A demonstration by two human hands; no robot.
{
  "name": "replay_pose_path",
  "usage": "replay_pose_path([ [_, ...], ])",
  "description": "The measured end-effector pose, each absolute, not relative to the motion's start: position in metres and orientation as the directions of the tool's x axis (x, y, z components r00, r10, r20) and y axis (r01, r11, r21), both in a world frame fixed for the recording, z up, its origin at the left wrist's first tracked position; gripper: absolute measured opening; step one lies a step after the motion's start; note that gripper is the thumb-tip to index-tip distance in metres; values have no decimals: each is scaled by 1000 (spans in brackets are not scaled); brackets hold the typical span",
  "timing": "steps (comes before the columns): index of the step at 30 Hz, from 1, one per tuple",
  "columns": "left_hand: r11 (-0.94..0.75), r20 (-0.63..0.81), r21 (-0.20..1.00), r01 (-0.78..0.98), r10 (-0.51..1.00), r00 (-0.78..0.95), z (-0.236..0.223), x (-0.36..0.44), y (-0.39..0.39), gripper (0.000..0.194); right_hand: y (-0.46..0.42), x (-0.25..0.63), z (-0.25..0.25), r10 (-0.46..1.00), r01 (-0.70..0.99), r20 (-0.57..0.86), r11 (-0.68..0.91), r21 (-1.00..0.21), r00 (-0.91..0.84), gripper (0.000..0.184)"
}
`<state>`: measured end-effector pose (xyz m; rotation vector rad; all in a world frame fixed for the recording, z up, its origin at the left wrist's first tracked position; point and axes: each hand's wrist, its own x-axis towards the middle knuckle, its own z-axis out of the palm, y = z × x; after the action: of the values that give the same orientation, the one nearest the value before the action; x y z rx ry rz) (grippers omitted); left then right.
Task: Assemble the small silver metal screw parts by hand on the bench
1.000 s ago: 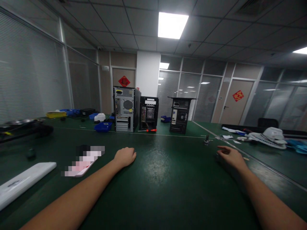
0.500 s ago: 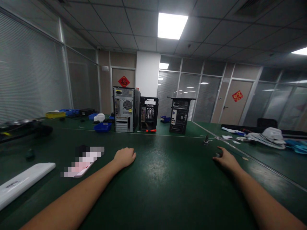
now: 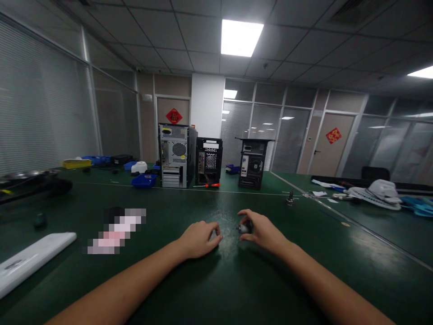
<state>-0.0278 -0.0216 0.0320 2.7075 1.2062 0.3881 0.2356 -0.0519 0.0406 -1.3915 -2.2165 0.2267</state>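
My right hand (image 3: 259,228) is over the middle of the green table, closed round a small grey cylindrical part (image 3: 243,229) whose narrow end points left. Its inner end is hidden by my fingers. Just to the left, apart from that part, is my left hand (image 3: 201,239). Its fingers are loosely curled, with a gap between thumb and forefinger, and nothing shows in them. A small dark metal part (image 3: 290,198) stands upright farther back on the right.
Three computer cases (image 3: 174,155) stand at the back, and a red-handled screwdriver (image 3: 211,185) lies before them. At left are a white box (image 3: 37,262), a blurred-out pink object (image 3: 117,232) and a blue tray (image 3: 144,181). A white hat (image 3: 380,194) lies at right.
My right hand has moved left from the right side of the table, bringing the small cylindrical part to the middle. My left hand has shifted right and slightly nearer, its thumb and forefinger loosening.
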Motion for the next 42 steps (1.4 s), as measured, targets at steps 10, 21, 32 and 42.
replay_pose_path([
  [10, -738, 239, 240, 631, 675, 698, 31, -14, -37, 33, -72, 202, 37, 764, 763, 333, 624, -169, -552, 50],
  [21, -715, 198, 307, 628, 693, 693, 28, -19, -25, 35, -71, 215, 41, 782, 746, 417, 598, -292, -464, 41],
  [32, -780, 200, 391, 489, 591, 782, 28, -13, -32, 40, -83, 185, 37, 732, 697, 363, 672, -248, -577, 36],
  [42, -665, 214, 195, 721, 747, 630, 27, -36, -7, 42, -41, 268, 32, 846, 842, 425, 462, -279, -323, 30],
])
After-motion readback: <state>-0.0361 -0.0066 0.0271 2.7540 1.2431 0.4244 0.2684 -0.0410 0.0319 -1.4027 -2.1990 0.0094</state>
